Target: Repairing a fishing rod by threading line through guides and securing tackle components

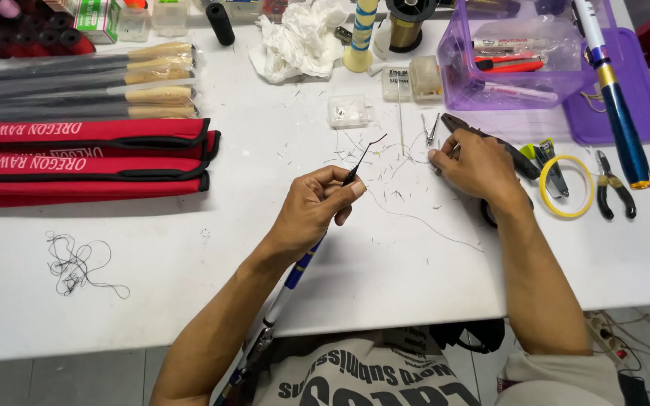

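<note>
My left hand point(314, 208) pinches the thin black tip of a fishing rod point(361, 159), whose blue and white shaft point(295, 274) runs under my forearm toward my lap. My right hand point(477, 167) rests on the white table point(189, 248), fingertips pinched on a fine thread point(415, 219) that trails across the tabletop. Dark-handled scissors point(469, 131) lie just behind that hand. Small tweezers point(432, 129) lie close to its fingertips.
Red rod sleeves point(84, 162) and bagged rods point(77, 83) lie at left. A tangle of black thread point(77, 265) sits near left. A purple bin point(517, 56), yellow tape ring point(566, 188), pliers point(612, 186), a blue rod section point(620, 105), crumpled tissue point(299, 41) and spools are behind.
</note>
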